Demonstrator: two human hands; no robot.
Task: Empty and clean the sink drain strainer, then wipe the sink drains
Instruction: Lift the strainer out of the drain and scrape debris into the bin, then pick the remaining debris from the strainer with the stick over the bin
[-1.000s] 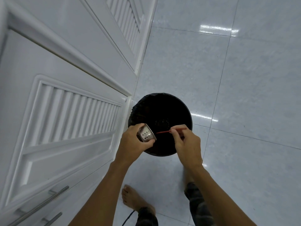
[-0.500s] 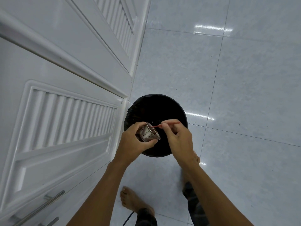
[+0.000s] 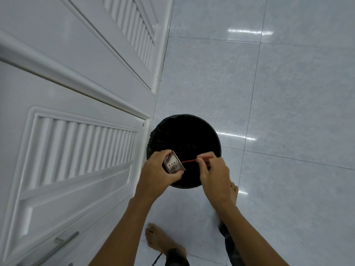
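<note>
My left hand (image 3: 155, 177) grips a small steel sink strainer (image 3: 173, 164), tipped on its side with its perforated wall facing me. It hangs over the near edge of a round black trash bin (image 3: 203, 131) lined with a dark bag. My right hand (image 3: 215, 173) pinches a thin red stick (image 3: 190, 160) whose tip points left at the strainer's open mouth. The inside of the strainer is hidden from me.
White louvred cabinet doors (image 3: 76, 150) with a metal bar handle (image 3: 63, 244) stand close on the left, touching the bin's side. Glossy pale floor tiles (image 3: 288, 102) spread to the right. My bare feet (image 3: 159, 240) stand just below the bin.
The red stick's tip went into the strainer's mouth half a second ago and has drawn back a little. The strainer has turned so its perforated wall faces me again.
</note>
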